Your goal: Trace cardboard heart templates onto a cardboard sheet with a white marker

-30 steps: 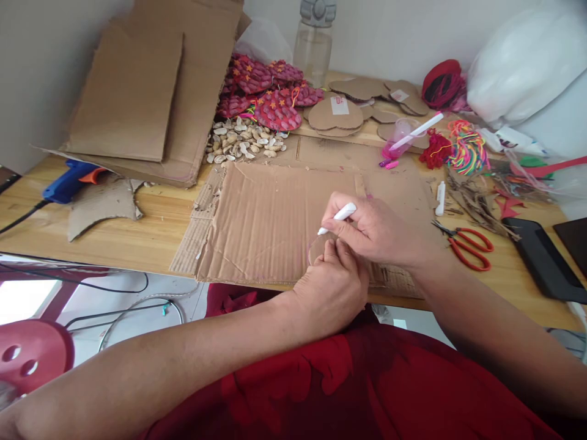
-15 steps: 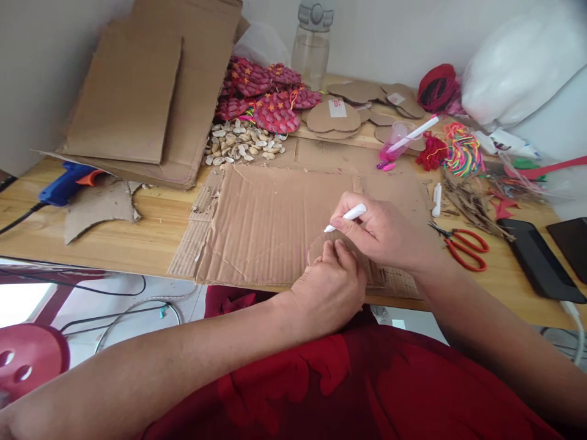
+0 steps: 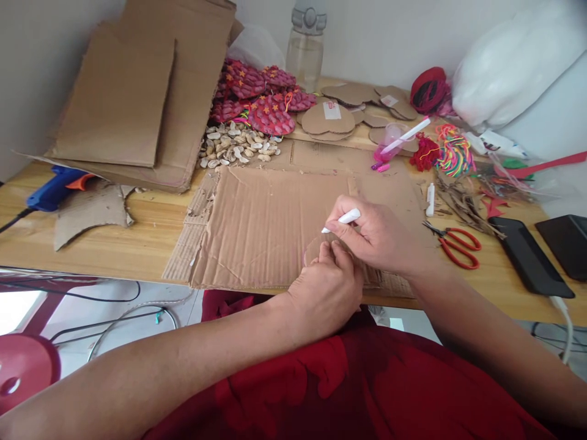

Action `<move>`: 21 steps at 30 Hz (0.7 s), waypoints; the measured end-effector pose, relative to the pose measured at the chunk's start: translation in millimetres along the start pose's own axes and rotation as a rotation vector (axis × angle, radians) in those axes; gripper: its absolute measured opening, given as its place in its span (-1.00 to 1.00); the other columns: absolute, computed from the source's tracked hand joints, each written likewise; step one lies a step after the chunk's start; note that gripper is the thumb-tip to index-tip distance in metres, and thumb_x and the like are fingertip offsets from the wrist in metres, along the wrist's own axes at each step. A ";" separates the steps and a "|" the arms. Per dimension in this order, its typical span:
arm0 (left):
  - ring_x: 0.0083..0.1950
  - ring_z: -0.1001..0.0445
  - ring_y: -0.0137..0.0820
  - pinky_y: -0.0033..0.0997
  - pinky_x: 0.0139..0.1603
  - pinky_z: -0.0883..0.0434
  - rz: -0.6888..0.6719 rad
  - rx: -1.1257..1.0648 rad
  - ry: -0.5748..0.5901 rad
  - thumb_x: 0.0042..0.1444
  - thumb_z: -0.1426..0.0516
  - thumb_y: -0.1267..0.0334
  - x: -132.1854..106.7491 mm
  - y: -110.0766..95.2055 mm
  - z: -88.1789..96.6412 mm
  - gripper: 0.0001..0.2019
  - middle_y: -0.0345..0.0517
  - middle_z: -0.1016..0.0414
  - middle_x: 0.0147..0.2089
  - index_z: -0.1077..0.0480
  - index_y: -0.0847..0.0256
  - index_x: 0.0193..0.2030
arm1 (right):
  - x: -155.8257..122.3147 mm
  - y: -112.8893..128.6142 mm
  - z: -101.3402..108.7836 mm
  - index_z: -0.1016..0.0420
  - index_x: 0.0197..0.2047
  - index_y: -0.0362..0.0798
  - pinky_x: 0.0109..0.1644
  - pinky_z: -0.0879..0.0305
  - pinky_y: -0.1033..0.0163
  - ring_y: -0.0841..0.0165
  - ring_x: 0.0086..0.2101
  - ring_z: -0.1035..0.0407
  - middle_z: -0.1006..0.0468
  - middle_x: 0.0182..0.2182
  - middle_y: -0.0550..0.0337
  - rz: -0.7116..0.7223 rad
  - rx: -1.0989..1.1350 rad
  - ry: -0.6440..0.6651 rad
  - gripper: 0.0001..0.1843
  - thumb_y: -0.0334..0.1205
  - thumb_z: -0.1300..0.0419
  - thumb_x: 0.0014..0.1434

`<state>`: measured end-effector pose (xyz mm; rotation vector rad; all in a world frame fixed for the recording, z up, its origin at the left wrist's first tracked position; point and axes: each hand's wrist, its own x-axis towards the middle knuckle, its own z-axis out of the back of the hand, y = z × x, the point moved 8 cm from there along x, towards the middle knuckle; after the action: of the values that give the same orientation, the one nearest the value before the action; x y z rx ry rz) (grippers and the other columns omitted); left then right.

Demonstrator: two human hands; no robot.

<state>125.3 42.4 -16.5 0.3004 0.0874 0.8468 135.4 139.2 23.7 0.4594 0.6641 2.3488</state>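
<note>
My right hand [image 3: 376, 235] is closed round a white pen [image 3: 343, 219], its tip touching a large flat cardboard sheet [image 3: 266, 220]. Just below the pen tip lies a small rounded cardboard cut-out [image 3: 316, 247] on the sheet. My left hand [image 3: 328, 287] presses down on that cut-out with its fingertips, fingers bent together. Most of the cut-out is hidden under my left hand.
Red-handled scissors [image 3: 454, 244] lie right of the sheet, a dark tablet [image 3: 527, 256] beyond them. A blue glue gun [image 3: 55, 186] and cardboard scrap sit at left. Behind are stacked cardboard, pale shells [image 3: 233, 146], red patterned hearts [image 3: 261, 98], cardboard hearts [image 3: 328, 119], coloured cords [image 3: 452, 150], a bottle [image 3: 305, 46].
The pen tip has moved slightly right and back along the top edge of the cut-out. My left hand stays pressed on it. The view has drifted a little.
</note>
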 end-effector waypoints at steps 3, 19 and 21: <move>0.13 -0.59 0.11 -0.04 0.02 -0.58 0.019 -0.012 -0.016 0.37 -0.09 0.11 -0.6 1.2 1.3 -0.48 0.64 -0.52 0.12 -0.43 0.63 0.20 | 0.3 3.6 -6.7 -0.36 -0.30 -0.04 -0.30 -0.14 0.25 0.40 -0.41 -0.30 -0.45 -0.43 0.26 0.002 0.036 0.055 -0.85 -0.23 -0.13 0.34; 0.05 -0.62 -0.02 -0.19 -0.07 -0.61 0.015 0.027 -0.047 0.29 -0.05 0.40 0.0 6.4 4.8 -0.62 0.50 -0.56 0.07 -0.49 0.59 0.14 | -2.7 -6.3 6.5 -0.36 -0.30 -0.03 -0.31 -0.09 0.27 0.41 -0.44 -0.28 -0.42 -0.48 0.29 -0.058 -0.012 -0.031 -0.86 -0.24 -0.14 0.33; 0.01 -0.64 -0.04 -0.28 -0.22 -0.62 0.062 0.003 -0.030 0.29 -0.03 0.45 0.6 9.6 3.3 -0.64 0.47 -0.56 0.07 -0.50 0.55 0.13 | -4.2 -9.2 10.3 -0.36 -0.30 -0.03 -0.32 -0.07 0.26 0.41 -0.45 -0.26 -0.40 -0.50 0.30 -0.071 -0.035 -0.043 -0.86 -0.24 -0.14 0.33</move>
<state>119.4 48.1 -10.5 0.3203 0.0517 0.9037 147.9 146.0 26.2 0.4619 0.6082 2.2741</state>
